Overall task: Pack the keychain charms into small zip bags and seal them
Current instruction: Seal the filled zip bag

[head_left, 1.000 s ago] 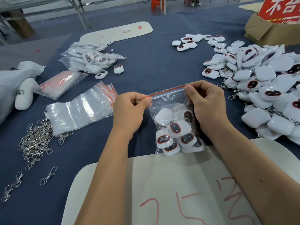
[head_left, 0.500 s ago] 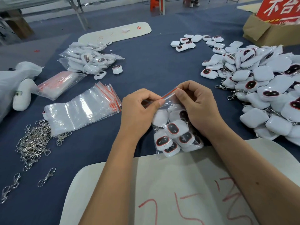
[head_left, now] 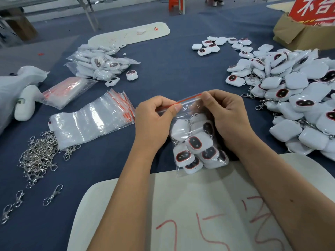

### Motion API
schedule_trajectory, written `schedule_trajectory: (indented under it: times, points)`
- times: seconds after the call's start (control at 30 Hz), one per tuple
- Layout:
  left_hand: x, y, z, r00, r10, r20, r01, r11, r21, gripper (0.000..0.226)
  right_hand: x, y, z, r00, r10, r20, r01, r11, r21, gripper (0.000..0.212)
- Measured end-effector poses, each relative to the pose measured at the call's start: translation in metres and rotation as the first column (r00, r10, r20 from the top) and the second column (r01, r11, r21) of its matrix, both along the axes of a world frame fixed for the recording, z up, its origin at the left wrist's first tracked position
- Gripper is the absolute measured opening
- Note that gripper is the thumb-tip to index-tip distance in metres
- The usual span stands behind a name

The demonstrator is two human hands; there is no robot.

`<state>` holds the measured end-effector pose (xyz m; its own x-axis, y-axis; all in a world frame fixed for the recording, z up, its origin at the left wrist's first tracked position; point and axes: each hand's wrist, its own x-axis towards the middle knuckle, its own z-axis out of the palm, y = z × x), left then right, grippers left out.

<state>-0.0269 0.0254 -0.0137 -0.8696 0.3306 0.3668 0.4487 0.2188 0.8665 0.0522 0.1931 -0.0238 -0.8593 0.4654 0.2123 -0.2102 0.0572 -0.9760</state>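
Blue worktop [head_left: 163,73]: both hands, left hand [head_left: 154,122] and right hand [head_left: 228,116], pinch one filled zip bag's [head_left: 195,142] red seal strip [head_left: 188,100], a few sealed bags [head_left: 101,64] done, many loose charms [head_left: 293,98] unpacked.

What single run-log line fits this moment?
step: sealing | left hand: pinches zip bag | right hand: pinches bag | charms: inside

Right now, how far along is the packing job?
Done: a pile of filled bags lies far left. In hand: left hand and right hand pinch the red zip strip of a charm-filled bag. Left: the loose charm heap at right, with empty bags waiting.
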Motion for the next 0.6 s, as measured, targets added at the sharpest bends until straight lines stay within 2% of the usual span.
schedule_trajectory:
  times: [0.07, 0.17, 0.23, 0.37, 0.43, 0.53, 0.6]
  points:
    - [0.0, 0.001, 0.0, 1.0, 0.02, 0.012, -0.021, 0.999, 0.039, 0.013, 0.001, 0.002, 0.002, 0.997, 0.04, 0.06, -0.042, 0.999, 0.019, 0.029]
    - [-0.002, -0.001, 0.0, 0.995, 0.082, 0.053, -0.088, 0.989, 0.121, 0.009, 0.003, 0.003, 0.007, 0.972, 0.142, 0.186, -0.184, 0.954, 0.236, 0.031]
    - [-0.004, -0.001, -0.001, 0.986, 0.143, 0.083, -0.156, 0.971, 0.182, 0.008, 0.005, 0.001, 0.01, 0.937, 0.24, 0.253, -0.309, 0.907, 0.285, 0.028]
    - [-0.008, -0.003, -0.003, 0.955, 0.244, 0.17, -0.288, 0.901, 0.323, 0.009, 0.008, 0.001, 0.014, 0.853, 0.442, 0.276, -0.484, 0.868, 0.107, 0.046]
    - [-0.01, -0.003, -0.004, 0.941, 0.261, 0.217, -0.326, 0.874, 0.36, 0.012, 0.008, 0.001, 0.015, 0.826, 0.484, 0.29, -0.521, 0.852, 0.062, 0.052]
    - [-0.009, -0.001, -0.004, 0.932, 0.244, 0.267, -0.334, 0.863, 0.378, 0.013, 0.005, -0.002, 0.012, 0.861, 0.444, 0.248, -0.459, 0.889, 0.001, 0.042]
    - [-0.009, 0.0, -0.001, 0.919, 0.225, 0.322, -0.341, 0.866, 0.367, 0.017, 0.0, -0.007, 0.01, 0.917, 0.341, 0.209, -0.334, 0.94, -0.068, 0.029]
